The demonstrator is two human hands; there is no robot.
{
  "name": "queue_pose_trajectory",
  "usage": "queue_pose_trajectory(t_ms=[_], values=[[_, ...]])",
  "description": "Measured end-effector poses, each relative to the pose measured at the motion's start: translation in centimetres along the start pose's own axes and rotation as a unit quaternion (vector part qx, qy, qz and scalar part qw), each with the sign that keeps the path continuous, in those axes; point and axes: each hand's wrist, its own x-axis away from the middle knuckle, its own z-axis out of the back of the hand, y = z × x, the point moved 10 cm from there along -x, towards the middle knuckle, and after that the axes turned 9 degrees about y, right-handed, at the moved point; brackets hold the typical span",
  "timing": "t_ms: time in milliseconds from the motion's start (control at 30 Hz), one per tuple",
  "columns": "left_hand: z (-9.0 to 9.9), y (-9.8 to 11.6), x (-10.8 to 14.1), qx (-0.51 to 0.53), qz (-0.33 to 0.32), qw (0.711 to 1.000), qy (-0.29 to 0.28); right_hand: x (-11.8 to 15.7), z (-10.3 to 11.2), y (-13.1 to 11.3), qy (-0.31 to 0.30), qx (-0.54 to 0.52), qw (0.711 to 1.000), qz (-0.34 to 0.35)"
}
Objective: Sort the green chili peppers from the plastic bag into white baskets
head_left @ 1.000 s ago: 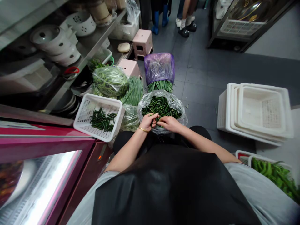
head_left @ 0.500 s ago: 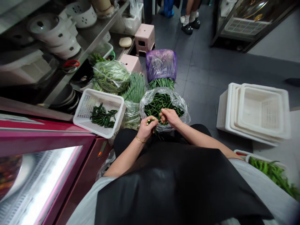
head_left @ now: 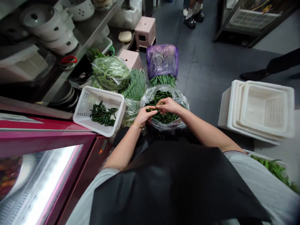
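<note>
One view, head camera, looking down past your black apron [head_left: 173,184] to the floor.

Left hand: your left hand [head_left: 144,116], gold bracelet on the wrist, fingers pinched on one end of a thin green chili [head_left: 153,108].
Right hand: your right hand [head_left: 168,105], fingers closed on the other end of the same chili; the two hands nearly touch.
Chili location: held level between both hands, directly above the open clear bag [head_left: 181,99].
Clear bag: stands on the floor in front of your knees, mouth open, filled with dark green chilies.
White basket [head_left: 86,106]: just left of the bag, tilted against the red cabinet [head_left: 47,137]; a small heap of picked chilies [head_left: 102,114] lies in it.
Purple bag [head_left: 162,61]: behind the clear bag, covering the top of a bundle of green stalks.
Bagged greens [head_left: 110,72]: behind the basket, beside loose long stalks.
Pink stools [head_left: 145,29]: two, farther back by the shelf.
Stacked white baskets [head_left: 262,109]: to your right, well apart from the hands.
Green peppers [head_left: 276,170]: low right edge, partly cut off.
Other persons: feet at the top, a dark leg at the right.
</note>
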Motion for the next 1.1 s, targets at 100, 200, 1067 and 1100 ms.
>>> queue_pose_trajectory(t_ms=[100,200,1067,1100], values=[[-1.8,-0.5,-1.6,-0.056,0.039,0.997,-0.034,0.3,0.7,-1.8,0.047,0.009,0.997,0.053],[-2.9,-1.6,-2.1,-0.023,0.097,0.995,-0.018,0.2,1.1,-2.7,0.119,0.136,0.979,0.094],[-1.7,2.1,3.4,-0.015,-0.063,0.990,-0.125,2.0,-0.8,-0.9,0.058,-0.314,0.945,-0.068],[-1.5,2.4,3.7,-0.010,-0.068,0.988,-0.139,1.7,-1.2,0.3,0.063,-0.316,0.941,-0.107]])
